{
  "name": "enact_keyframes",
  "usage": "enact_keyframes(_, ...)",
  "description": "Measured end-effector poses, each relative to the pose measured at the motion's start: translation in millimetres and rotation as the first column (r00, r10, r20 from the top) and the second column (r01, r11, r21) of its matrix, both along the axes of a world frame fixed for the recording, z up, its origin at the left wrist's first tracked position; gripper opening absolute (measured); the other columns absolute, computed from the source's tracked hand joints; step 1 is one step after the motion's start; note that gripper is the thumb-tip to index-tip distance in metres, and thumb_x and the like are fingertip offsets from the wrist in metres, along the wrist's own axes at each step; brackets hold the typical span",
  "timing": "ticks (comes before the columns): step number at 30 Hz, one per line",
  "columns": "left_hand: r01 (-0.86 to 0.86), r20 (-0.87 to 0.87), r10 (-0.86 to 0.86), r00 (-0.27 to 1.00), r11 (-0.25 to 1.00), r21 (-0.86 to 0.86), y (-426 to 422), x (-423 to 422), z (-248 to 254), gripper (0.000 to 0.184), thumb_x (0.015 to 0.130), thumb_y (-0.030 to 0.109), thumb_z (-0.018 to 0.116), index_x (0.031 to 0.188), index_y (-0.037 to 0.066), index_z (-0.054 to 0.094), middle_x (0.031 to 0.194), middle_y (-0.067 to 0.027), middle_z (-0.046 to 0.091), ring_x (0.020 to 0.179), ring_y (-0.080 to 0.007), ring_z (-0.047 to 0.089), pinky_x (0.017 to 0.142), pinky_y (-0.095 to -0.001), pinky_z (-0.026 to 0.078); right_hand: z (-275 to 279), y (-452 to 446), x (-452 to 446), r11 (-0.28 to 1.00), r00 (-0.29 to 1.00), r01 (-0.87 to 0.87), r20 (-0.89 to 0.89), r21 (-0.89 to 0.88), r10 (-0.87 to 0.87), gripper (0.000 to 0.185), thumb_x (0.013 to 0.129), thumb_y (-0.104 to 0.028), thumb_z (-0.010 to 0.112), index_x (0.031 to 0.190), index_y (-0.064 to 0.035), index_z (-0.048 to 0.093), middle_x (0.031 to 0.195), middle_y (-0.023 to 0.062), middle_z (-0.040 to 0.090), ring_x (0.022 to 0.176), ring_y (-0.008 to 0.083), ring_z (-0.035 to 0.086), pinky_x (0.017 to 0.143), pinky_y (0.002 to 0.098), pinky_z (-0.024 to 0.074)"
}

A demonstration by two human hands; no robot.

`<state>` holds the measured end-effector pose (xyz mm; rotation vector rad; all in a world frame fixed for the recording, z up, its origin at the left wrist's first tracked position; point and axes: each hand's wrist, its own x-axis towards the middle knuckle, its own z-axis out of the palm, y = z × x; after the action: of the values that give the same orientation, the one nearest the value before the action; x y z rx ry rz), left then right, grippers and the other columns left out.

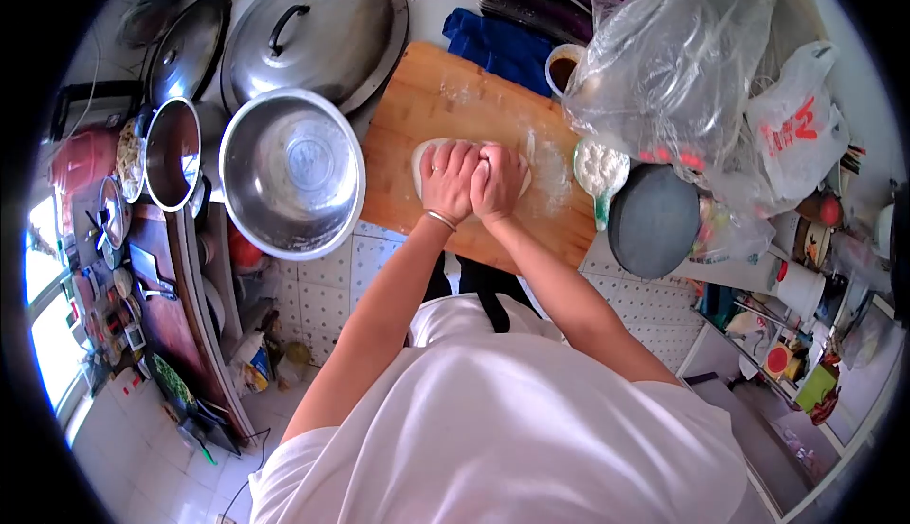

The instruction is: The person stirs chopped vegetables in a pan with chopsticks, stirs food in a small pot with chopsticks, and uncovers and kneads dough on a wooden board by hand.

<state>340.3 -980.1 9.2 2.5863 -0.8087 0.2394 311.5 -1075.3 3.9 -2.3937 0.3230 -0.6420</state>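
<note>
A pale lump of dough lies on the wooden board, mostly covered by my hands. My left hand, with a ring and a bangle at the wrist, presses down on it with fingers curled over its far side. Close against it, my right hand bears on the dough too, and the two thumbs meet in the middle. White flour is smeared over the board to the right. A green-handled scoop of flour rests at the board's right edge.
Left of the board stands a large steel bowl, with a big lidded pan behind it and a pot beside it. A blue cloth, a small cup of dark liquid, eggplants, plastic bags and a grey round lid surround the board.
</note>
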Motion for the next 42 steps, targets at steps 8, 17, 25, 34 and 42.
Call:
enact_keyframes(8, -0.077, -0.080, 0.070, 0.994, 0.993, -0.092, -43.1, 92.0, -8.8, 0.018, 0.084, 0.028, 0.051, 0.090, 0.015, 0.061, 0.088, -0.0044, 0.061, 0.092, -0.0257, 0.054, 0.084, -0.0400, 0.038, -25.3, -36.9, 94.0, 0.981, 0.982, 0.182, -0.068, 0.069, -0.178, 0.022, 0.089, -0.025, 0.041, 0.085, -0.0105, 0.057, 0.083, 0.0130, 0.061, 0.079, 0.0357, 0.056, 0.072, 0.0479, 0.0415)
enact_keyframes(17, -0.184, -0.207, 0.201, 0.958, 0.978, 0.099, -62.1, 126.6, -21.6, 0.039, 0.091, 0.037, 0.041, 0.087, 0.011, 0.068, 0.085, -0.0111, 0.068, 0.088, -0.0302, 0.062, 0.083, -0.0433, 0.044, -14.6, -62.2, 127.7, 0.872, 0.986, 0.106, -0.164, 0.478, -0.029, 0.038, 0.093, -0.037, 0.042, 0.082, -0.0037, 0.056, 0.087, 0.0200, 0.064, 0.083, 0.0411, 0.060, 0.071, 0.0491, 0.0453)
enact_keyframes(25, -0.820, -0.981, 0.054, 0.188, 0.558, -0.126, 21.0, 0.7, -78.8, 0.082, 0.082, 0.068, 0.043, 0.127, 0.000, 0.051, 0.130, -0.0258, 0.048, 0.120, -0.0358, 0.048, 0.101, -0.0422, 0.038, -10.4, -47.8, -40.1, 0.893, 0.808, 0.349, -0.573, 0.285, -0.133, 0.040, 0.089, -0.038, 0.051, 0.098, -0.0006, 0.061, 0.095, 0.0221, 0.065, 0.088, 0.0383, 0.062, 0.076, 0.0447, 0.0475)
enact_keyframes(34, -0.743, -0.610, 0.439, 0.660, 0.502, -0.442, 36.0, -65.2, 24.6, 0.046, 0.087, 0.033, 0.056, 0.116, -0.003, 0.052, 0.111, -0.0216, 0.055, 0.105, -0.0334, 0.051, 0.092, -0.0421, 0.039, 66.6, 15.4, -55.8, 0.992, 0.968, -0.118, -0.220, 0.044, 0.125, 0.014, 0.077, -0.023, 0.061, 0.076, -0.0091, 0.062, 0.080, 0.0091, 0.064, 0.080, 0.0324, 0.059, 0.074, 0.0433, 0.0448)
enact_keyframes(42, 0.069, -0.181, -0.147, 0.972, 0.923, -0.379, 45.1, -100.8, 16.8, 0.047, 0.089, 0.033, 0.041, 0.125, 0.004, 0.051, 0.122, -0.0128, 0.056, 0.121, -0.0302, 0.047, 0.107, -0.0449, 0.024, 12.2, 37.8, -115.7, 0.947, 0.981, -0.173, -0.132, -0.272, 0.141, 0.033, 0.085, -0.027, 0.052, 0.114, -0.0105, 0.050, 0.122, 0.0104, 0.050, 0.112, 0.0295, 0.048, 0.095, 0.0499, 0.0325)
